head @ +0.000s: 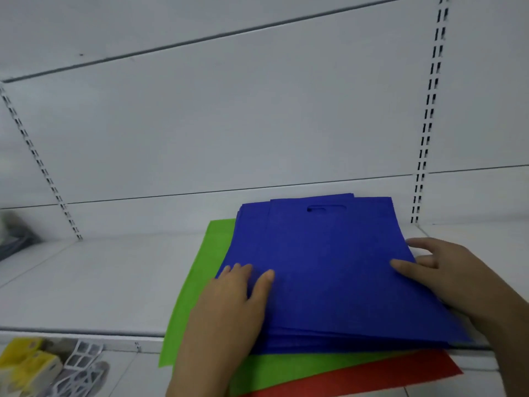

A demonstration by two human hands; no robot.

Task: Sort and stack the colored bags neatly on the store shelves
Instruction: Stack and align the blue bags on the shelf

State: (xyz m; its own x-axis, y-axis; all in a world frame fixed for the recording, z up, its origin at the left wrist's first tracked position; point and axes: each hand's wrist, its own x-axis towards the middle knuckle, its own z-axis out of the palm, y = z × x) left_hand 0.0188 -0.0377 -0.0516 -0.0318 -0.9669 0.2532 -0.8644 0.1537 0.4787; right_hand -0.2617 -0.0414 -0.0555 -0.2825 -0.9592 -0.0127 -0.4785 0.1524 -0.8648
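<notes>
A thick stack of blue bags (329,267) lies on the white shelf (100,282), its cut-out handles toward the back wall. Under it lies a green bag (206,267) that sticks out to the left and front. A red bag (386,373) lies lowest and overhangs the shelf's front edge. My left hand (229,308) lies flat on the stack's left front part, fingers straight. My right hand (440,267) holds the stack's right edge, thumb on top and fingers along the side.
The shelf's left half is bare white metal. A slotted upright (426,124) runs up the back wall at right, another at left. Yellow packages (25,365) and a white plastic piece (83,365) lie below the shelf. A grey object (14,233) sits at the far left.
</notes>
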